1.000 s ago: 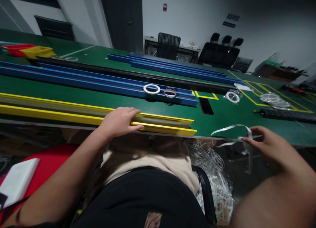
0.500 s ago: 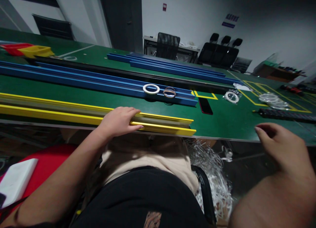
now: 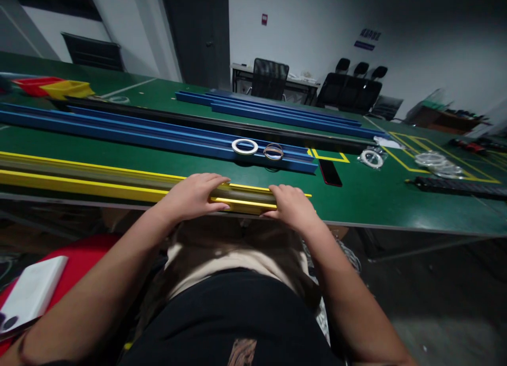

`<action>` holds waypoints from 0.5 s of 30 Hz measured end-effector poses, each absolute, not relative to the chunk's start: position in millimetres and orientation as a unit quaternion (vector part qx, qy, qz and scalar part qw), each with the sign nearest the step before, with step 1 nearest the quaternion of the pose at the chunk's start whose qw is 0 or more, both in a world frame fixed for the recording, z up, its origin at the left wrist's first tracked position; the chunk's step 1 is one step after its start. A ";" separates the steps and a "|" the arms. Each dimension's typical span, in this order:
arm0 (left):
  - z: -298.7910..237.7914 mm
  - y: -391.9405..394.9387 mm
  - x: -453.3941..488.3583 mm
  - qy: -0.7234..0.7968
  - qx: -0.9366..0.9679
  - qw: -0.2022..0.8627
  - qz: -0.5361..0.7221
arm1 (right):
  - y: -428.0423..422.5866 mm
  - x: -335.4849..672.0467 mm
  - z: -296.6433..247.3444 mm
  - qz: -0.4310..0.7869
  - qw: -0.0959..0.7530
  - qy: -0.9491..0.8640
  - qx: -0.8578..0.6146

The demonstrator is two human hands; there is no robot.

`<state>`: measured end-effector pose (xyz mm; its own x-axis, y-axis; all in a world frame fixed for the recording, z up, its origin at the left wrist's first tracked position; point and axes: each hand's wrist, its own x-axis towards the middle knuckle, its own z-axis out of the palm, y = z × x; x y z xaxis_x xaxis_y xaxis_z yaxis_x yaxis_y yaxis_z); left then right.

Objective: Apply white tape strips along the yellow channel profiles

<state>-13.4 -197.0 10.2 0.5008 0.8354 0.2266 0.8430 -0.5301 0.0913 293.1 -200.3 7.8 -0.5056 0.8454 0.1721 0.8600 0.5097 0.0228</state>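
Fingers of the left hand point(image 3: 194, 197) and right hand point(image 3: 295, 208) bend across the yellow channel point(image 3: 119, 184), gripping both its flanges; it lies along the near edge of the bench point(image 3: 380, 199), left to middle. Step in hand, by judgement: steadying the channel; shifting it would call for both hands together. Containers: far left, a red bin point(image 3: 34, 85) and a yellow bin point(image 3: 70, 90), contents indistinct; right, a clear bag point(image 3: 372, 158) enclosing a white roll point(image 3: 363, 158).

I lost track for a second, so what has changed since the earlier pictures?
The right hand let go of a white strip, then moved left and took hold of the yellow channel. The left hand stayed on the channel; the phone and white ring lie as before.
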 end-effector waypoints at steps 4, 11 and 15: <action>8.5 -194.6 -57.8 -0.519 -0.849 0.017 -0.099 | -203.4 315.4 2.6 -0.080 0.079 -0.866 -0.487; -0.4 -201.1 -84.7 -0.551 -0.828 0.076 -0.069 | -201.8 392.3 5.1 -0.063 0.079 -0.851 -0.516; -0.2 -202.0 -30.4 -0.543 -0.830 0.087 -0.094 | -204.2 393.2 7.5 -0.046 0.069 -0.836 -0.543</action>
